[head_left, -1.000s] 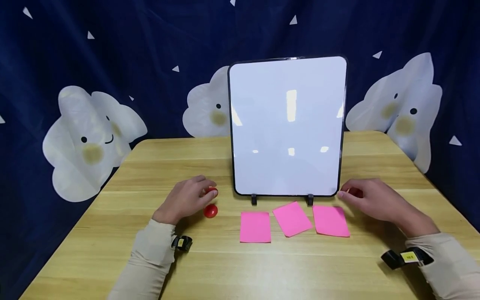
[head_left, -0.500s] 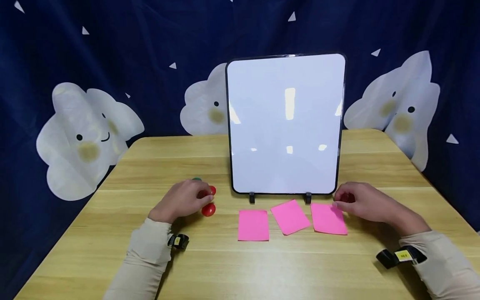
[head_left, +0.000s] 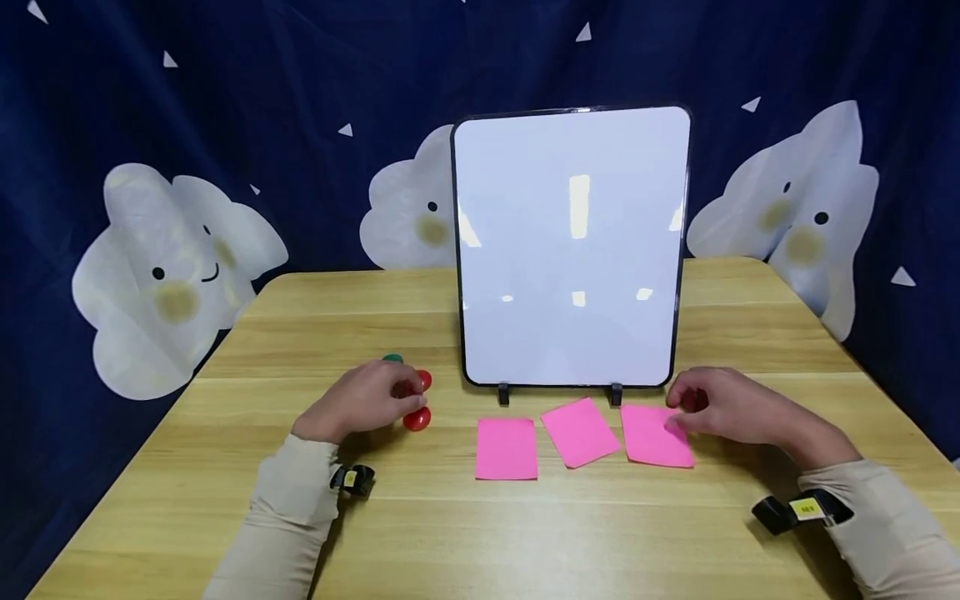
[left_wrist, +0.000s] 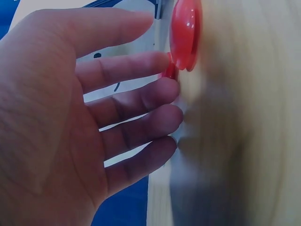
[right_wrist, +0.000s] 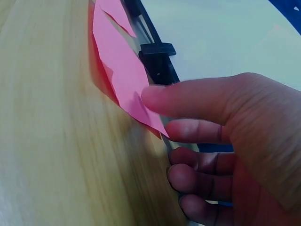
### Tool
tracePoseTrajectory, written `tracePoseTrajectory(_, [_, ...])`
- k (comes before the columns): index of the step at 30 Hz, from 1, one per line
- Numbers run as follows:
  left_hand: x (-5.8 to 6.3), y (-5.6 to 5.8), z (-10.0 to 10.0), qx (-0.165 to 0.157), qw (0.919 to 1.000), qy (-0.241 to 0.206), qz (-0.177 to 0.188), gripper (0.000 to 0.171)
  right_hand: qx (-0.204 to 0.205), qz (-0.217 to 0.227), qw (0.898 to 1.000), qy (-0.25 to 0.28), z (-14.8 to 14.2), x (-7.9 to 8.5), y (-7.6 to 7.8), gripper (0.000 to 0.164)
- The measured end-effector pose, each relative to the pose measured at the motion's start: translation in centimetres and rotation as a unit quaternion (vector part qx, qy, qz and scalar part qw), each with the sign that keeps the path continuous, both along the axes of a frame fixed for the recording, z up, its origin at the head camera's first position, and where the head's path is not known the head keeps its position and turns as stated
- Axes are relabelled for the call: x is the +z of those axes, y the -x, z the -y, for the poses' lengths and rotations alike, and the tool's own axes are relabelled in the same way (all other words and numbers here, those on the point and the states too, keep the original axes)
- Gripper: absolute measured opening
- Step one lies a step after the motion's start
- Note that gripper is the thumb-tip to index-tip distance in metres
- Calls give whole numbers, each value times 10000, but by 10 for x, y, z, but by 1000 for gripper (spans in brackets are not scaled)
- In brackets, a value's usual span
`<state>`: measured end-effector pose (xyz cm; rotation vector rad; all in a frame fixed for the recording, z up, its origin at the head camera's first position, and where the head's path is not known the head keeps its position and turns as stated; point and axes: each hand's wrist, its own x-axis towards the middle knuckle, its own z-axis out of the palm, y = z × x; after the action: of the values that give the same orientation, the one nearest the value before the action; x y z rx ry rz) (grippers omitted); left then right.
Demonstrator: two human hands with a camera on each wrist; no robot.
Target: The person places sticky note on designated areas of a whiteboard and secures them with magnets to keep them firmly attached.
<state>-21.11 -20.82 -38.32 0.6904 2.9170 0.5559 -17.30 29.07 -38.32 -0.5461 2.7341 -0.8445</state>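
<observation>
Dark blue, a cloud-printed curtain (head_left: 262,50) is hanging behind the wooden worktop (head_left: 465,542) where I'm watching two hands working. Leftmost, the left grip (head_left: 360,404) is poising over the wood, loosely parted between thumb and fingers, holding nothing that I can see. Beyond its knuckles a green disc (head_left: 392,358) is peeking out; past its fingertips the far red disc (head_left: 425,380) is lying, and the near red disc (head_left: 417,419) is sitting beside its thumb. Whether it's touching either, I can't tell. Between the grips, the whiteboard (head_left: 570,258) is standing up. Well right of the left grip, the left pink note (head_left: 506,450) is lying flat; next, the middle pink note (head_left: 581,432) is lying askew. The right pink note (head_left: 651,437) is lying under the thumb of the right grip (head_left: 738,404), which is staying narrowly parted, its index finger meeting the note's corner without visibly pinching. Things are looking barely begun: all three notes are lying on the worktop, and any lifting is seemingly remaining undone.
</observation>
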Motion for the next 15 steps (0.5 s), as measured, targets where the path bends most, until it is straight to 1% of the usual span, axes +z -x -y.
tracePoseTrajectory(4, [0, 1, 3, -71, 9989, -276, 364, 10, 5, -13, 10000, -2, 0, -1, 0, 31])
tracePoseTrajectory(8, [0, 1, 6, -165, 9955, -578, 732, 15, 4, -10, 10000, -67, 0, -2, 1, 29])
tracePoseTrajectory(10, [0, 1, 7, -162, 9943, -617, 855, 20, -4, 0, 10000, -82, -1, -3, 2, 28])
tracePoseTrajectory(15, [0, 1, 8, -80, 9934, -499, 1025, 32, 11, -63, 10000, 14, -2, -4, 1, 26])
